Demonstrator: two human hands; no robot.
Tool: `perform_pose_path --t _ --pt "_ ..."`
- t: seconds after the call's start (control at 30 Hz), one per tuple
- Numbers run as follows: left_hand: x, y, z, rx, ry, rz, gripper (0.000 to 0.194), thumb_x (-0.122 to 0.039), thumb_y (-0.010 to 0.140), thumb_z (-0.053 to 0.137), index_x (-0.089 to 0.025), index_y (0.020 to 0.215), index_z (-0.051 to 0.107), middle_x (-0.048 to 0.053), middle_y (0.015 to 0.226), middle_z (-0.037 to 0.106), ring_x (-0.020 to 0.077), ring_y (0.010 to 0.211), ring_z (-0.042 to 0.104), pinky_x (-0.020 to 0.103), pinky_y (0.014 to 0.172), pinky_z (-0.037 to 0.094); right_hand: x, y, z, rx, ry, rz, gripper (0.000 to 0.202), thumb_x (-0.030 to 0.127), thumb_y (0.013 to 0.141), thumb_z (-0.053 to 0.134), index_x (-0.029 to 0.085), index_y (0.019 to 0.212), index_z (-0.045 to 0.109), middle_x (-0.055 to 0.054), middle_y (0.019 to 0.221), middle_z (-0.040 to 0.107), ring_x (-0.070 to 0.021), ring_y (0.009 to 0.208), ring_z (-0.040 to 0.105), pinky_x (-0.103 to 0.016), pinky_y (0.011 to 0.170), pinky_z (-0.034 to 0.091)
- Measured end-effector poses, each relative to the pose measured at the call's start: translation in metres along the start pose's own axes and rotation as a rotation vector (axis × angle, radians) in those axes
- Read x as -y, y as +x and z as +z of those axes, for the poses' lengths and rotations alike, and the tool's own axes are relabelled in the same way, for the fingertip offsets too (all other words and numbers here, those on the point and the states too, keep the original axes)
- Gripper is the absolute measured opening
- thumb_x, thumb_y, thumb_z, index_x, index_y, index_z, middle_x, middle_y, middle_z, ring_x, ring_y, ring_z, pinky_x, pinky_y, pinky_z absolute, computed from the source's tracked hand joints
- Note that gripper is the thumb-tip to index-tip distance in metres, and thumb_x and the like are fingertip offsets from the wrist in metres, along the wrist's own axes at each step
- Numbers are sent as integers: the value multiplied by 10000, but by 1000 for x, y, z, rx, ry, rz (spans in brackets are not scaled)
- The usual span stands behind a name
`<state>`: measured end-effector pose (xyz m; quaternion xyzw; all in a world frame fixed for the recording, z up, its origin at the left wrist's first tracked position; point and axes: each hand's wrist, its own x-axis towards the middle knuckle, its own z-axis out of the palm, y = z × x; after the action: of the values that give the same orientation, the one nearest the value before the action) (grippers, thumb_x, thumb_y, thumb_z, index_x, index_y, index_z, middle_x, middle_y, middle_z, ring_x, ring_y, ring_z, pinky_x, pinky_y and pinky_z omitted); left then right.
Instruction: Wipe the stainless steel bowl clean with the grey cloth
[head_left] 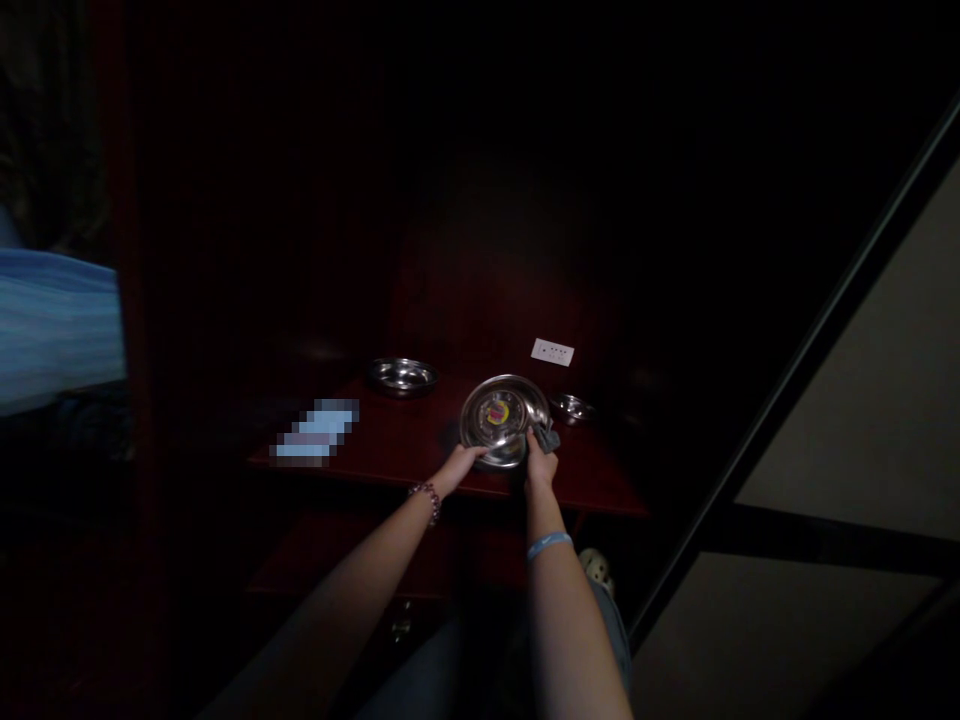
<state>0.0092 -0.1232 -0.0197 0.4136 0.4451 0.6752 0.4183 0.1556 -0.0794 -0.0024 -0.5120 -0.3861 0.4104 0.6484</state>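
A round, shallow steel basin with a yellow and red sticker in its middle is tilted towards me over the dark red shelf. My left hand grips its near-left rim, thumb on the inside. My right hand is at its right side, closed on a dark grey cloth that touches the rim. Its fingers behind the basin are hidden. Another steel basin lies on the shelf to the left, and a smaller steel bowl sits just right of the cloth.
The dark red shelf runs beneath the basins. A blurred-out pale rectangle lies on its left end. A white socket plate is on the back wall. Below are a lower shelf and a shoe; a dark-framed panel slants at the right.
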Motion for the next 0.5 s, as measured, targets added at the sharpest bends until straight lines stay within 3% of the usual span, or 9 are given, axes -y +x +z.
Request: perform_pose_path --t 0.23,0.5 --pt "-1 -1 2 -5 -38 -7 272 -128 647 714 -128 918 738 70 957 781 271 1068 676 423 1036 466 2 1 -3 -27 -19 -54 501 420 708 757 88 1083 746 -129 1018 761 -259 980 713 -274 783 546" --pt "2 -2 0 41 -12 76 494 -213 699 762 -142 1176 658 107 1240 693 261 1207 605 420 1114 393 -4 3 -5 -83 -50 -94 583 523 693 739 67 1055 752 -156 972 764 -283 919 724 -303 737 553"
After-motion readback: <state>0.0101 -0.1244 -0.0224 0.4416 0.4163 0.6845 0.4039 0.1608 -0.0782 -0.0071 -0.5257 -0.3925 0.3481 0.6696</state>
